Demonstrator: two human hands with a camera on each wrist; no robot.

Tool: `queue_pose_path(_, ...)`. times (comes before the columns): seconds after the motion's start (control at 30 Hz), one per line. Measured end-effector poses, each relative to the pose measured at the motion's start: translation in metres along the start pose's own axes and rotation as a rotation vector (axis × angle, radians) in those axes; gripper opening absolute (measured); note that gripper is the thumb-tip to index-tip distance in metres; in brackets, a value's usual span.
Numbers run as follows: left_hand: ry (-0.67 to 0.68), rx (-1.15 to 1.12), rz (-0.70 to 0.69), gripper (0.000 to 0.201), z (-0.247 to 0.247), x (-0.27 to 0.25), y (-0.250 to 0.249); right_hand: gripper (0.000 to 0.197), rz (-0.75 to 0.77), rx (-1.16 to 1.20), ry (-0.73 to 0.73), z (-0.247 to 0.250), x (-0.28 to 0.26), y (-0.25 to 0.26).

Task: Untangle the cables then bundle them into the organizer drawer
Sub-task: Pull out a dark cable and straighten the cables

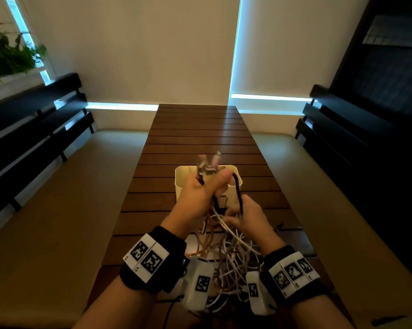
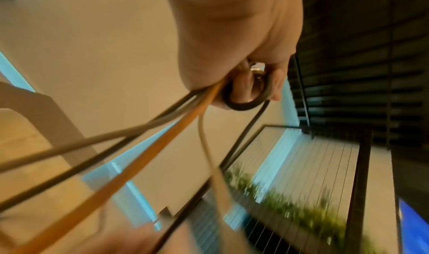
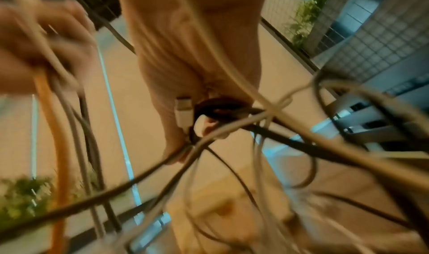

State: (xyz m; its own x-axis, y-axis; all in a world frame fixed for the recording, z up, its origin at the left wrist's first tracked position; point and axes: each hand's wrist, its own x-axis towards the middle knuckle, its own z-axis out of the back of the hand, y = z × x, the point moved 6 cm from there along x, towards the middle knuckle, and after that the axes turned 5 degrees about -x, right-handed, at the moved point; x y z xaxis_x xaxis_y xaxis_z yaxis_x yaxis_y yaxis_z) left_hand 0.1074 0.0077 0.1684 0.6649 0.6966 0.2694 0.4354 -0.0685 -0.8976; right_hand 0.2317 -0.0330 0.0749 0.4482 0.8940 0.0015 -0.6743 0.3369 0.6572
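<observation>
A: Nearest the head camera, what do you see?

B: Two black wristbands with white marker blocks, and between them a tangle of cables (image 1: 231,264) hanging down over the near end of the wooden table (image 1: 200,138).

A: What is the left hand doing?

B: The left hand (image 1: 200,193) is raised and closed in a fist round a bunch of cable ends; several plugs (image 1: 208,162) stick up above the thumb (they are blurred). In the left wrist view an orange cable (image 2: 162,147), grey ones and a black cable (image 2: 243,105) run out from under the curled fingers.

A: And the right?

B: The right hand (image 1: 247,217) sits lower and just beside it, fingers curled, pinching the black cable (image 1: 239,193), which loops up to the left fist. In the right wrist view a white plug (image 3: 184,111) lies against the palm, with white and black strands crossing there.

A: Where is the organizer?

B: The white organizer box (image 1: 183,176) stands on the table right behind the hands, open at the top. The hands partly hide it, and its inside cannot be made out.
</observation>
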Motion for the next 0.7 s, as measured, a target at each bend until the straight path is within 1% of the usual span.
queue_pose_path(0.03, -0.016, -0.085, -0.042, 0.029, 0.002, 0.001, -0.014, 0.036, -0.092, -0.063, 0.069, -0.01, -0.002, -0.016)
queue_pose_path(0.07, -0.029, -0.131, -0.09, 0.032, 0.007, 0.005, -0.027, 0.038, -0.169, -0.112, 0.118, -0.019, -0.004, -0.034)
queue_pose_path(0.1, -0.036, -0.121, -0.132, 0.032, 0.011, 0.007, -0.042, 0.037, -0.226, -0.124, 0.139, -0.025, -0.006, -0.05)
queue_pose_path(0.13, -0.04, -0.063, -0.16, 0.031, 0.014, 0.009, -0.051, 0.034, -0.259, -0.116, 0.129, -0.029, -0.008, -0.061)
queue_pose_path(0.17, -0.041, 0.018, -0.167, 0.028, 0.017, 0.011, -0.055, 0.028, -0.262, -0.092, 0.107, -0.029, -0.007, -0.068)
queue_pose_path(0.2, -0.044, 0.121, -0.148, 0.025, 0.019, 0.012, -0.053, 0.021, -0.247, -0.072, 0.092, -0.028, -0.005, -0.072)
queue_pose_path(0.23, -0.061, 0.247, -0.112, 0.023, 0.023, 0.013, -0.046, 0.02, -0.222, -0.062, 0.084, -0.025, -0.003, -0.071)
queue_pose_path(0.3, -0.132, 0.536, -0.011, 0.02, 0.036, 0.019, -0.022, 0.033, -0.212, -0.071, 0.079, -0.017, 0.001, -0.067)
queue_pose_path(0.37, -0.206, 0.833, 0.139, 0.016, 0.053, 0.022, 0.007, 0.037, -0.221, -0.091, 0.035, -0.002, 0.003, -0.06)
queue_pose_path(0.4, -0.231, 0.999, 0.195, 0.02, 0.058, 0.022, 0.018, 0.036, -0.218, -0.112, 0.012, 0.005, 0.004, -0.055)
queue_pose_path(0.43, -0.242, 1.108, 0.195, 0.029, 0.059, 0.02, 0.026, 0.036, -0.207, -0.127, -0.022, 0.013, 0.004, -0.049)
queue_pose_path(0.47, -0.248, 1.125, 0.153, 0.037, 0.056, 0.017, 0.032, 0.036, -0.201, -0.129, -0.069, 0.021, 0.004, -0.043)
queue_pose_path(0.5, -0.253, 1.068, 0.094, 0.045, 0.05, 0.012, 0.036, 0.038, -0.195, -0.114, -0.127, 0.03, 0.003, -0.036)
queue_pose_path(0.53, -0.26, 0.933, 0.053, 0.053, 0.045, 0.008, 0.042, 0.039, -0.185, -0.077, -0.195, 0.037, 0.002, -0.03)
queue_pose_path(0.57, -0.257, 0.761, 0.045, 0.057, 0.041, 0.004, 0.05, 0.039, -0.166, -0.02, -0.256, 0.044, 0.001, -0.023)
queue_pose_path(0.6, -0.239, 0.596, 0.06, 0.057, 0.038, 0.002, 0.06, 0.036, -0.142, 0.045, -0.306, 0.05, -0.001, -0.015)
queue_pose_path(0.67, -0.197, 0.411, 0.093, 0.046, 0.031, 0.001, 0.08, 0.029, -0.07, 0.195, -0.377, 0.06, -0.005, 0.0)
queue_pose_path(0.7, -0.179, 0.351, 0.096, 0.038, 0.027, 0.0, 0.085, 0.026, -0.047, 0.281, -0.373, 0.062, -0.007, 0.007)
